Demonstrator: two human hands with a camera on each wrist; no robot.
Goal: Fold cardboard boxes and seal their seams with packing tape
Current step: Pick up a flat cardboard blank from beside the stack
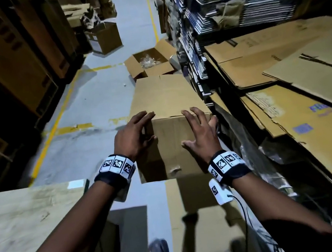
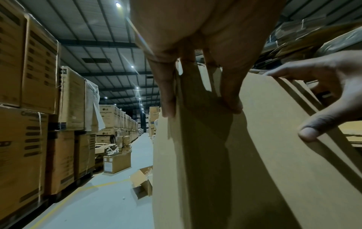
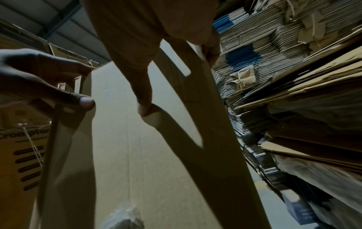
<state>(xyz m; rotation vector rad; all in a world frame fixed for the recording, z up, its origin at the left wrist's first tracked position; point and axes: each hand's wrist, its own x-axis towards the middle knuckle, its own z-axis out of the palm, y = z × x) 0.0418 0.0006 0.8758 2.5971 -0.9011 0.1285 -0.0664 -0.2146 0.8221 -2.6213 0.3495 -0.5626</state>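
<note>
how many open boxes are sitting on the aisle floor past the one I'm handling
2. One open box with spread flaps lies just beyond the box in hand; a taller labelled box stands farther down. Others may be hidden.

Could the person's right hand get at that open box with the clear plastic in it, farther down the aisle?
Probably not from here. The right hand rests on the cardboard box being handled, and that box stands between the hand and the open box on the floor beyond. They would likely need to step around it.
</note>
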